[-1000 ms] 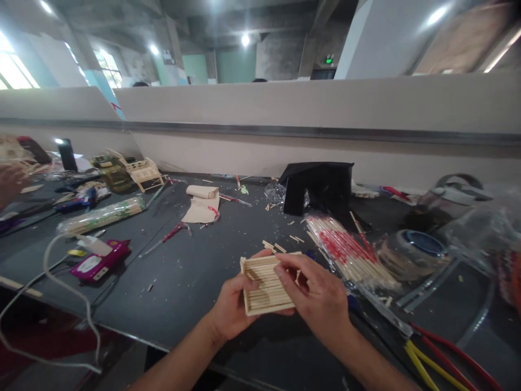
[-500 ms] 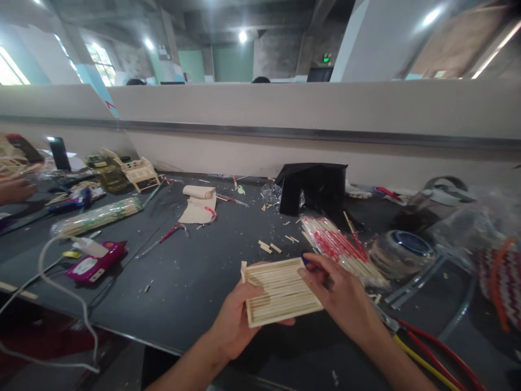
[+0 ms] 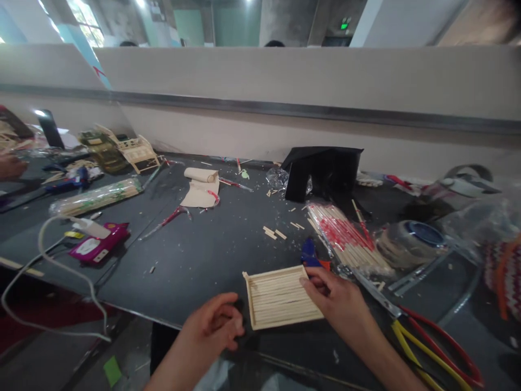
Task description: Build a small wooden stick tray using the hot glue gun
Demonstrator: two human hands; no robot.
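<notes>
A shallow tray made of pale wooden sticks, with low raised edges, is at the front of the dark table. My right hand grips its right end, thumb on the upper side. Just left of the tray, my left hand is off it, fingers loosely bent and apart, holding nothing. Behind the tray's right corner lies a blue tool with an orange part, partly hidden by my right hand. Close to my right forearm are scissors with red and yellow handles.
Bagged wooden sticks and a clear jar stand to the right. A black folded piece is at the back. Leftward are a magenta power strip, a small stick-built bed and another person's hand.
My left hand has let go of the tray and moved left. My right hand still holds the tray. The blue tool now shows more, and the view has tilted down.
</notes>
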